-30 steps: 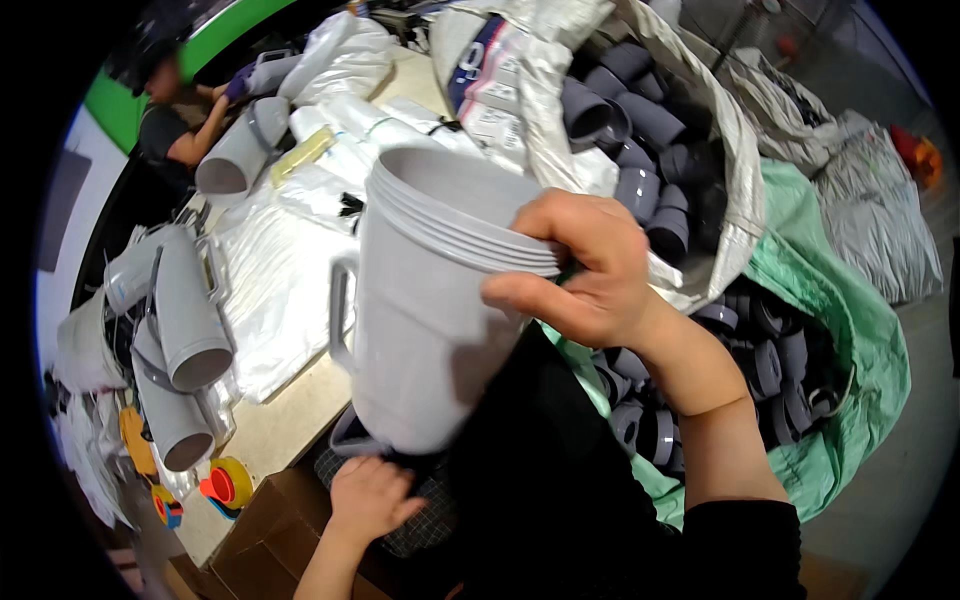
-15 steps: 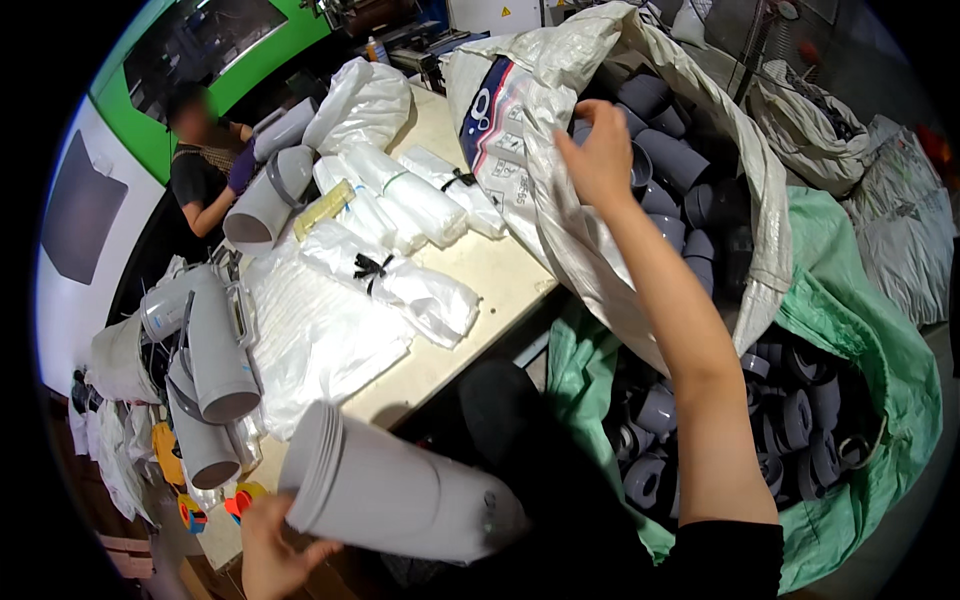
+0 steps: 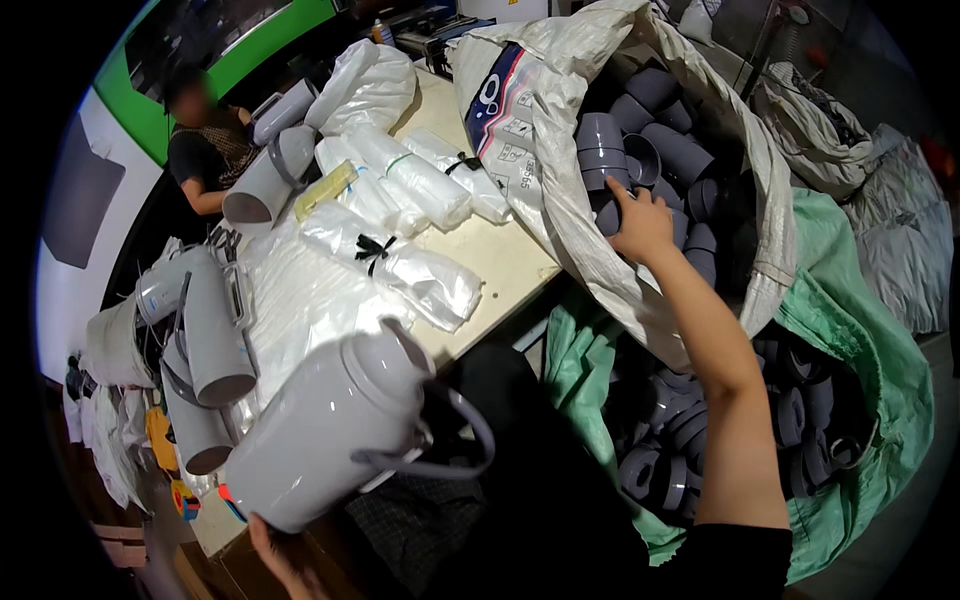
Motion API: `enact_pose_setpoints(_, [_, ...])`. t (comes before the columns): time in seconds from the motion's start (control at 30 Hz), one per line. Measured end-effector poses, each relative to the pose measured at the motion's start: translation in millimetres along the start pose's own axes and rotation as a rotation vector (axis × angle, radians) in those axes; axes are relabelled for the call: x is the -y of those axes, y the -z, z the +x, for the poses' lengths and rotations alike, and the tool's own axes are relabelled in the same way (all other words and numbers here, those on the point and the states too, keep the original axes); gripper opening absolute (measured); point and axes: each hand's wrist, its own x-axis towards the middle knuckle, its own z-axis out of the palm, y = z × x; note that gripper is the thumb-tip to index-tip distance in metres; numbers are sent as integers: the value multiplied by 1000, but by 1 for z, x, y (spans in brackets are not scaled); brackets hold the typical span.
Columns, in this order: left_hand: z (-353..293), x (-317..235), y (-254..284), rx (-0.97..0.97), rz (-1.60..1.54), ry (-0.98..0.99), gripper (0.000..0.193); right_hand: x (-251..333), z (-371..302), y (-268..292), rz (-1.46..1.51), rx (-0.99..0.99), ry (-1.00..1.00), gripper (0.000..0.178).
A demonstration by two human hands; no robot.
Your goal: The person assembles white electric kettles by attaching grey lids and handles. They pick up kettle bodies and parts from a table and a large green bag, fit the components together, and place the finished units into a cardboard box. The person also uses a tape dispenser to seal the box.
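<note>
A large light-grey jug (image 3: 320,420) with a loop handle lies tilted across the near table edge, its open mouth up and to the right. My left hand (image 3: 283,563), partly hidden at the lower edge, has its fingers against the jug's base and grips it there. My right hand (image 3: 645,222) reaches into a white woven sack (image 3: 560,150) full of dark-grey cup-shaped plastic parts. Its fingers are spread over the parts, beside a short stack of cup-shaped parts (image 3: 602,145). Nothing is clearly held in that hand.
A green woven sack (image 3: 880,400) with grey ring-like parts stands at the near right. Rolled clear plastic bags (image 3: 410,180) lie on the cream table (image 3: 520,245). More grey jugs (image 3: 215,330) stand at the left. Another person (image 3: 205,150) works beyond the table.
The jug has been turned about: its handle and mouth now face right, its base toward my left hand. My right hand has moved from the sack's rim down among the cup-shaped parts.
</note>
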Motion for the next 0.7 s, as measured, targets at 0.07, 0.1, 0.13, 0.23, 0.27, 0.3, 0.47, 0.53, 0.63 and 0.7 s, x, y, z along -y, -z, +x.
enact_pose_setpoints(0.07, [1,26,-16,13,-129,74,67,-4,-34,-6,362,-375,30,84])
enact_pose_setpoints(0.1, [-3,36,-19,41,-120,76,67,6,-56,2,640,-503,-50,81])
enact_pose_setpoints(0.13, [-11,40,-32,60,-210,127,66,26,-81,18,916,-632,-127,79])
enact_pose_setpoints(0.23, [-16,54,-22,-60,-270,174,65,81,-177,-1,1331,-153,123,88])
enact_pose_setpoints(0.27, [-20,52,-27,-87,-294,181,64,97,-205,-9,1220,136,349,92])
enact_pose_setpoints(0.3, [-21,49,-32,-133,-279,190,63,101,-230,-26,1281,198,384,95])
enact_pose_setpoints(0.47, [-31,26,-13,-6,-194,162,64,131,-242,8,1983,-190,143,98])
enact_pose_setpoints(0.53, [-34,24,-15,-21,-76,61,67,133,-255,8,1770,-112,387,100])
enact_pose_setpoints(0.63, [-26,1,-11,93,170,-189,69,136,-294,9,1578,-113,446,100])
enact_pose_setpoints(0.7, [-18,-31,-20,91,317,-340,66,129,-338,-16,1789,-33,371,89])
